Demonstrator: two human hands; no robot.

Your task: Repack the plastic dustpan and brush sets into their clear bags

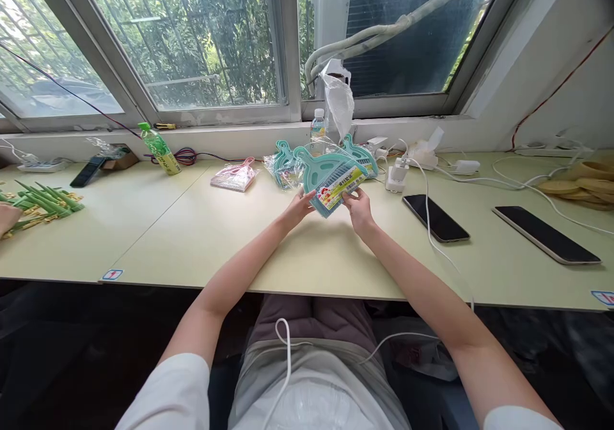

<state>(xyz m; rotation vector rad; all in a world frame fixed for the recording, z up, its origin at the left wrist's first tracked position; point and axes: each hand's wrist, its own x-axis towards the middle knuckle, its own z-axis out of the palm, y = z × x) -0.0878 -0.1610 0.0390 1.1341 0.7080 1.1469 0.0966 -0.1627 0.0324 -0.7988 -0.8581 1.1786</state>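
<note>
Above the desk I hold a teal dustpan and brush set (314,173) in clear wrap, with a yellow printed label across it. My left hand (296,211) grips its lower left edge, fingers behind and thumb in front. On the lower right side, my right hand (359,211) pinches the edge near the label. The set is tilted, its handle end pointing up and left. Close behind it lie more wrapped teal sets, one on the left (282,160) and one on the right (361,153), partly hidden by the one I hold.
A flat packet with a pink handle (235,175) lies left of the sets. Two phones, one nearer (435,219) and one farther right (547,235), rest beside white cables and a charger (397,175). A green bottle (159,148) leans left. Another person's hand (7,217) touches green stems.
</note>
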